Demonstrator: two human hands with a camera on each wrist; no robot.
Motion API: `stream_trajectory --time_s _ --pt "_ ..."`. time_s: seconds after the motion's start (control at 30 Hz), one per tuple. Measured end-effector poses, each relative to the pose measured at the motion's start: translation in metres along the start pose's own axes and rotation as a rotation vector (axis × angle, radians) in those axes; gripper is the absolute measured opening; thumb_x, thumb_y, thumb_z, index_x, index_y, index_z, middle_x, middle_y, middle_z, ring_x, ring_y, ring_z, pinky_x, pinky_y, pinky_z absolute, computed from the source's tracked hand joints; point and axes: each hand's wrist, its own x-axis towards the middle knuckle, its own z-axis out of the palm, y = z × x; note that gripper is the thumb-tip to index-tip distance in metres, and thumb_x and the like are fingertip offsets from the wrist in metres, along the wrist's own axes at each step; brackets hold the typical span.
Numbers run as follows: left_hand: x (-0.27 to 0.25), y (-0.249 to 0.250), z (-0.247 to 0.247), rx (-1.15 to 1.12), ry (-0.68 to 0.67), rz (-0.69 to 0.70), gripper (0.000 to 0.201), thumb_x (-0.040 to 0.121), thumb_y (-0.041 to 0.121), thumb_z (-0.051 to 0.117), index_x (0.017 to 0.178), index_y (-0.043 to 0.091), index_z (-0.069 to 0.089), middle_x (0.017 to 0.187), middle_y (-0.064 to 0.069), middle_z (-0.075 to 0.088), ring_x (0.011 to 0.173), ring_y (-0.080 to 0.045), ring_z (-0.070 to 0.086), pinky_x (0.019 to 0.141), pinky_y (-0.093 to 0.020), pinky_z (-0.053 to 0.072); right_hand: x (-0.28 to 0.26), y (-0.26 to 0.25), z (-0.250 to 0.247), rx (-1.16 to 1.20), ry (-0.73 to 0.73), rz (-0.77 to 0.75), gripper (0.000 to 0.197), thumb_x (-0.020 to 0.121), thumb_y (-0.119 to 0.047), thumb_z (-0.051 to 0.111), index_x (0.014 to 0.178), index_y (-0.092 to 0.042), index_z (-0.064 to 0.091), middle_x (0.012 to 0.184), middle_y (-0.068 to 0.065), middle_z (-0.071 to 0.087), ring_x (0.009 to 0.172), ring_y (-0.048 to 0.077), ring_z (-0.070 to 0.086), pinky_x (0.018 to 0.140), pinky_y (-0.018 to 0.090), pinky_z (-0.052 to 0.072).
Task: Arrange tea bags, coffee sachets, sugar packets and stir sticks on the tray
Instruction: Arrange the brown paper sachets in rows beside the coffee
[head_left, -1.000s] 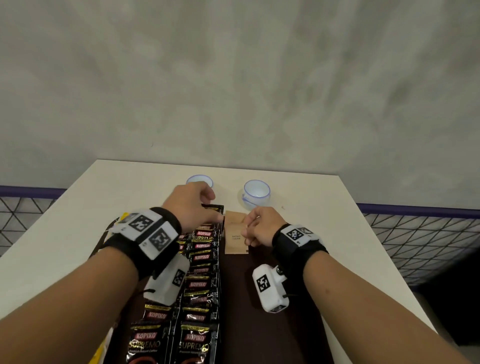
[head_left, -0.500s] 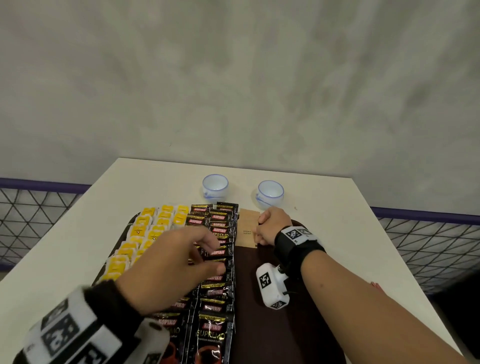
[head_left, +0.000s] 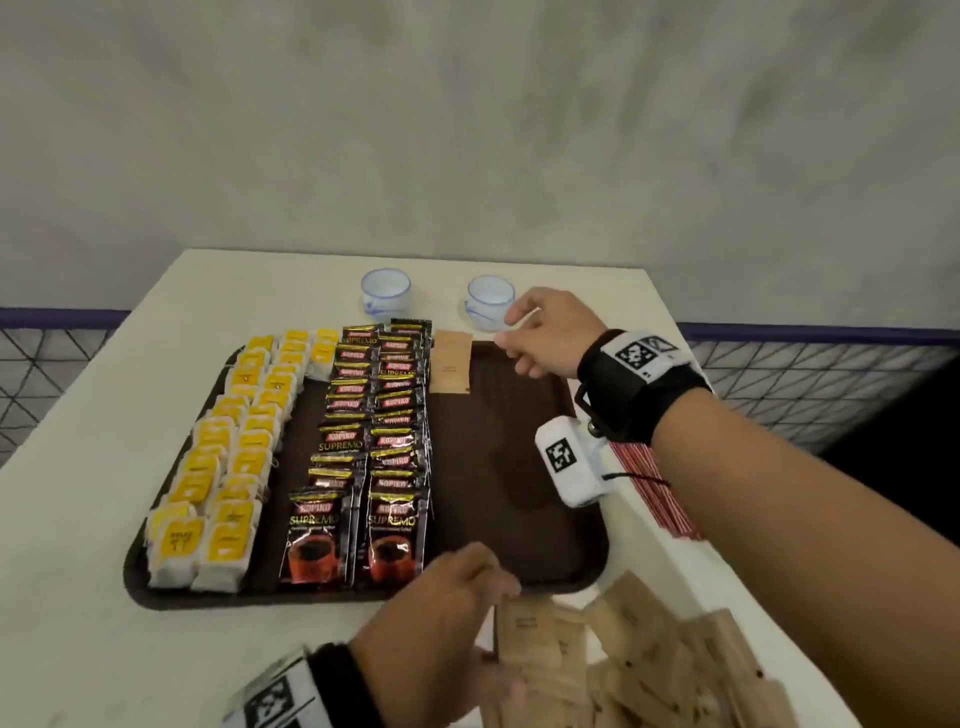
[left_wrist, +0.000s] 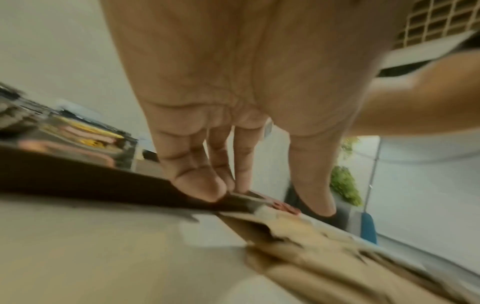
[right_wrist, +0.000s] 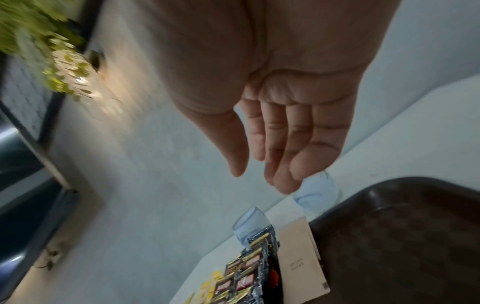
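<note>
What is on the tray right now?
The tray holds yellow tea bags on its left, black coffee sachets in two rows mid-tray, and one brown sugar packet at the far edge. What the overlapping sachets cover is hidden.

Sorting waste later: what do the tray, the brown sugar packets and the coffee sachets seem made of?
Tray: likely moulded plastic, dark brown with a textured floor. Brown sugar packets: matte kraft-like paper. Coffee sachets: glossy printed foil or plastic film, judging by the glints.
</note>
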Motion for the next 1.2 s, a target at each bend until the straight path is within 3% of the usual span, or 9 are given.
stream_trajectory --time_s 0.07,0.13,0.37,0.47,0.57,0.63,0.9,1.0,1.2 --pt "-0.006 0.018 0.018 0.078 -0.022 0.025 0.071 0.077 0.048 0.067 0.137 0.028 0.035 0.131 0.014 0.026 0.115 -0.007 0.035 0.101 -0.021 0.035 -0.029 -0.002 -0.008 -0.02 -0.049 -0.031 0.016 0.088 -0.016 0.067 0.096 -0.016 0.053 0.077 0.007 0.065 0.059 0.019 0.061 0.059 0.032 0.052" --pt "-0.013 0.035 0.024 0.083 0.028 0.06 0.068 0.075 0.047 0.066 0.133 0.027 0.037 0.128 0.014 0.025 0.112 -0.008 0.034 0.098 -0.029 0.042 -0.058 0.0 -0.015 -0.037 -0.073 -0.065 0.016 0.089 -0.017 0.066 0.099 -0.016 0.054 0.079 0.008 0.065 0.062 0.02 0.062 0.064 0.035 0.054" --pt "-0.015 0.034 0.071 0.403 -0.055 0.107 0.062 0.084 0.056 0.049 0.132 0.018 0.046 0.132 0.003 0.042 0.111 -0.017 0.039 0.104 -0.027 0.034 -0.14 0.024 -0.032 -0.005 -0.085 -0.062 0.014 0.089 -0.019 0.066 0.1 -0.018 0.058 0.08 0.004 0.065 0.064 0.015 0.065 0.059 0.027 0.051" --pt "-0.017 0.039 0.067 0.436 -0.121 0.078 0.052 0.073 0.06 0.038 0.103 0.028 0.066 0.095 0.012 0.059 0.084 -0.009 0.043 0.082 -0.021 0.034 -0.165 0.041 -0.033 -0.027 -0.083 -0.059 0.013 0.088 -0.021 0.066 0.098 -0.02 0.059 0.077 0.001 0.063 0.063 0.015 0.065 0.061 0.028 0.049" --pt "-0.017 0.037 0.077 0.495 -0.097 0.042 0.039 0.087 0.051 0.038 0.116 0.029 0.05 0.109 0.004 0.048 0.099 -0.021 0.045 0.089 -0.034 0.038 -0.19 0.058 -0.031 -0.095 -0.098 -0.045 0.015 0.08 -0.037 0.067 0.093 -0.032 0.059 0.074 -0.005 0.064 0.064 0.012 0.068 0.075 0.037 0.049" --pt "-0.023 0.041 0.075 0.489 -0.054 0.032 0.033 0.094 0.041 0.037 0.121 0.025 0.048 0.117 -0.001 0.045 0.104 -0.026 0.042 0.093 -0.038 0.038 -0.205 0.065 -0.03 -0.097 -0.149 -0.043 0.013 0.083 -0.033 0.068 0.093 -0.033 0.059 0.076 -0.005 0.063 0.067 0.014 0.068 0.071 0.034 0.047" --pt "-0.03 0.055 0.035 0.081 0.175 0.0 0.016 0.094 0.019 0.046 0.097 0.019 0.062 0.095 0.001 0.059 0.094 -0.018 0.058 0.082 -0.032 0.045 -0.246 0.084 -0.006 -0.201 -0.437 -0.125 0.037 0.079 -0.026 0.076 0.111 -0.033 0.06 0.097 -0.013 0.062 0.082 0.001 0.058 0.072 0.014 0.047" --pt "-0.037 0.067 0.013 -0.122 0.284 0.025 0.014 0.09 0.016 0.056 0.084 0.028 0.061 0.076 0.011 0.056 0.071 0.001 0.052 0.068 -0.018 0.042 -0.242 0.084 0.004 -0.066 -0.365 -0.174 0.023 0.078 -0.014 0.075 0.095 -0.026 0.065 0.09 -0.001 0.07 0.079 0.016 0.066 0.071 0.029 0.055" --pt "-0.037 0.065 -0.011 -0.601 0.499 -0.087 0.014 0.084 0.002 0.066 0.09 0.015 0.066 0.079 -0.005 0.062 0.063 -0.008 0.056 0.053 -0.02 0.047 -0.219 0.074 -0.004 0.146 -0.343 -0.182 0.017 0.082 -0.003 0.071 0.094 -0.013 0.065 0.085 0.008 0.073 0.074 0.026 0.071 0.064 0.037 0.059"
